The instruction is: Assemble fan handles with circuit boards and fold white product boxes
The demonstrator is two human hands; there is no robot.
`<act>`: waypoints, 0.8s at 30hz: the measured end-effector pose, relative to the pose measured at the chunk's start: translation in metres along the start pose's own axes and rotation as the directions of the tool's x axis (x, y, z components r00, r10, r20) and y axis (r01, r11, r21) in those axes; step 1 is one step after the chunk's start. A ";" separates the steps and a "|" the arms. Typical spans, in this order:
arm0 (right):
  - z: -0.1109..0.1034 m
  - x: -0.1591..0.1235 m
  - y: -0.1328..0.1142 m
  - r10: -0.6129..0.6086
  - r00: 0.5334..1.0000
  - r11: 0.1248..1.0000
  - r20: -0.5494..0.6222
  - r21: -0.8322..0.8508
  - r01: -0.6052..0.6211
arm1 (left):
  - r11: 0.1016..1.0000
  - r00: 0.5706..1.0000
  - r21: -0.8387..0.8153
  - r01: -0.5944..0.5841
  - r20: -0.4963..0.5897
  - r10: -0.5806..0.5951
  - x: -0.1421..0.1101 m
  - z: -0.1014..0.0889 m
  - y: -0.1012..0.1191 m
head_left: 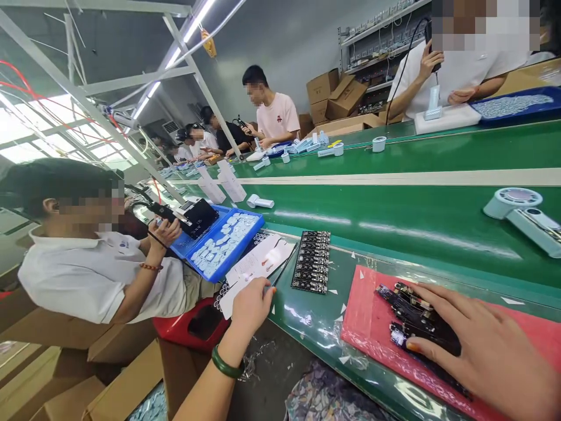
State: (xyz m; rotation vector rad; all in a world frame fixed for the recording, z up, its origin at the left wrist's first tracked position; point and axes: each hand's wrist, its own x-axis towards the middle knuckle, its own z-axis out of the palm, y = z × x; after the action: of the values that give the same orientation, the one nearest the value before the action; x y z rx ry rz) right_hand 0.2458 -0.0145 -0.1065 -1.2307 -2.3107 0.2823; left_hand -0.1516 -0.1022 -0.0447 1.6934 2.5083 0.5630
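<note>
My left hand [250, 305], with a green bangle at the wrist, is closed in a pinch on slim dark tweezers [286, 264]. They point up and away, between printed paper sheets [258, 260] and a panel of black circuit boards [312, 257] lying flat on the green table. My right hand [491, 342] is wrapped over a loose pile of black circuit boards [421, 318], thumb on the near side and fingers on the far side. The pile rests on a red plastic-wrapped sheet [366, 304]. My palm hides part of the pile.
A green conveyor belt [315, 202] runs past the table, carrying pale blue handheld fans [513, 204]. A blue tray [258, 219] of small pale parts stands at left. Close by sits a co-worker [100, 275] holding a tool; others work across the belt. Cardboard boxes [127, 374] stand lower left.
</note>
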 end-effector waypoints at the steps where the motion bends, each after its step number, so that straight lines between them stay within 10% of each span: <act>1: 0.000 0.001 -0.001 0.006 1.000 1.000 0.001 0.008 -0.006 | 0.999 1.000 0.049 -0.010 -0.014 0.010 -0.001 0.002 0.003; 9: 0.002 -0.005 -0.001 0.123 0.992 0.992 0.011 -0.030 -0.123 | 0.949 0.961 0.155 -0.274 0.093 0.262 0.020 0.042 0.068; 15: -0.007 -0.012 -0.002 0.164 0.986 0.986 -0.042 0.020 -0.164 | 0.990 0.989 -0.050 -0.133 0.052 0.135 0.036 0.076 0.090; 20: -0.032 -0.001 -0.018 0.254 0.956 0.961 -0.144 0.146 -0.233 | 0.935 0.992 -0.333 -0.120 0.006 0.130 0.037 0.072 0.092; 24: -0.051 0.028 -0.037 0.242 0.959 0.938 -0.148 0.290 -0.192 | 0.867 0.941 -0.369 -0.336 -0.098 0.323 0.027 0.053 0.098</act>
State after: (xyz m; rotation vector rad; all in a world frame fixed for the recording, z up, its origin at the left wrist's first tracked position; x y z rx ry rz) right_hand 0.2331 -0.0152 -0.0384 -1.3113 -1.9079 0.5249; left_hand -0.0623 -0.0316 -0.0577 1.9621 1.9535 1.0364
